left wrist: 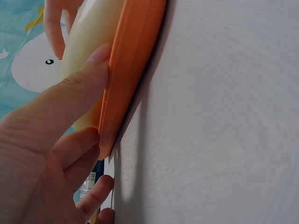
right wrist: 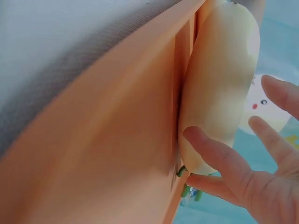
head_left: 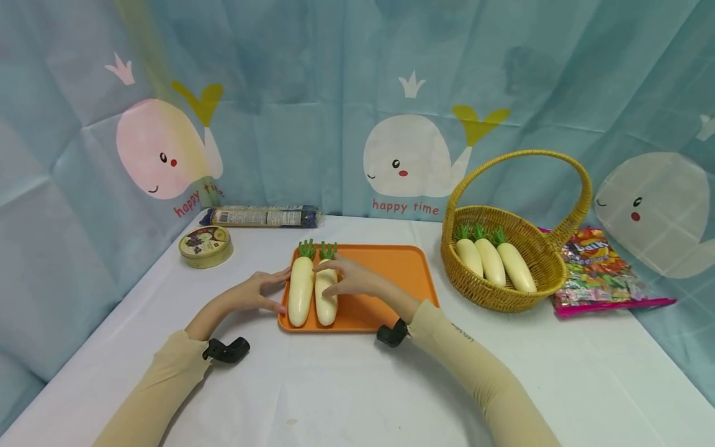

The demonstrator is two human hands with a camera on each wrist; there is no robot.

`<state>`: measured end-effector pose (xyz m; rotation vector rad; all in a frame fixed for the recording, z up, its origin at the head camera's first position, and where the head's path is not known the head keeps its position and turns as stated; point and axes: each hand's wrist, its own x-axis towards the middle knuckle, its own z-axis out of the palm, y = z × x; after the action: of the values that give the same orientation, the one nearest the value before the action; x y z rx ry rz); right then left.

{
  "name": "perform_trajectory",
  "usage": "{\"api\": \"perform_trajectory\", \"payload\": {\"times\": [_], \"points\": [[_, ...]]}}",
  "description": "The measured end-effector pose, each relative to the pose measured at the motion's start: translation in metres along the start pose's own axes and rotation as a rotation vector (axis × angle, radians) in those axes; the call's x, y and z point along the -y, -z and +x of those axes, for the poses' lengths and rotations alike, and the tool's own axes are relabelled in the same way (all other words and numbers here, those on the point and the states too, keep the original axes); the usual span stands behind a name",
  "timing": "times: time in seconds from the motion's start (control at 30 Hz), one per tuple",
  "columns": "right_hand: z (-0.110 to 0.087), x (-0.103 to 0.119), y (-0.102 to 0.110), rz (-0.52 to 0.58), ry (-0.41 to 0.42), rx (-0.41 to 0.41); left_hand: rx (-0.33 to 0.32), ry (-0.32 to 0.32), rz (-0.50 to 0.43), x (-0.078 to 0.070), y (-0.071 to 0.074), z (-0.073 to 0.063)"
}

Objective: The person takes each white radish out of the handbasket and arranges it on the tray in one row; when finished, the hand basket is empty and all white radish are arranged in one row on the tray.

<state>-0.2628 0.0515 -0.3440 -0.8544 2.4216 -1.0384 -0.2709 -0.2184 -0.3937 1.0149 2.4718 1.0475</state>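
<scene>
Two white radishes with green tops, a left one point(head_left: 301, 292) and a right one point(head_left: 326, 301), lie side by side on an orange tray point(head_left: 385, 310). At the tray's left edge is my left hand point(head_left: 254, 292), fingers spread; in the left wrist view its thumb point(left wrist: 99, 58) and fingertips meet the rim. Over the right radish spreads my right hand point(head_left: 352, 277). A fingertip point(right wrist: 194, 134) of it overlaps that radish point(right wrist: 219, 79) in the right wrist view, while the other fingers stay loosely apart and do not curl round it.
A wicker basket point(head_left: 503, 304) with a tall handle holds three more radishes, right of the tray. Behind it lies a colourful candy bag point(head_left: 603, 273). A round tin point(head_left: 205, 247) and a long clear packet point(head_left: 259, 216) are at the back left, before a whale-print curtain point(head_left: 301, 143).
</scene>
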Motion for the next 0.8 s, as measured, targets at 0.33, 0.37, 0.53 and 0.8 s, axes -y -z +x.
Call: {"api": "perform_trajectory", "payload": {"times": [0.33,0.37,0.53,0.8], "points": [[-0.018,0.010,0.027,0.065,0.065,-0.044,-0.008,0.035,0.016,0.000,0.001,-0.001],[-0.020,0.011,0.031,0.072,0.082,-0.056,-0.011,0.035,0.021,0.000,0.002,-0.002],[-0.034,0.018,0.050,0.104,0.121,-0.097,-0.024,0.031,0.026,-0.002,0.004,-0.003],[-0.078,0.021,0.083,0.048,0.129,-0.169,-0.019,0.036,0.048,-0.002,0.001,-0.004]]}}
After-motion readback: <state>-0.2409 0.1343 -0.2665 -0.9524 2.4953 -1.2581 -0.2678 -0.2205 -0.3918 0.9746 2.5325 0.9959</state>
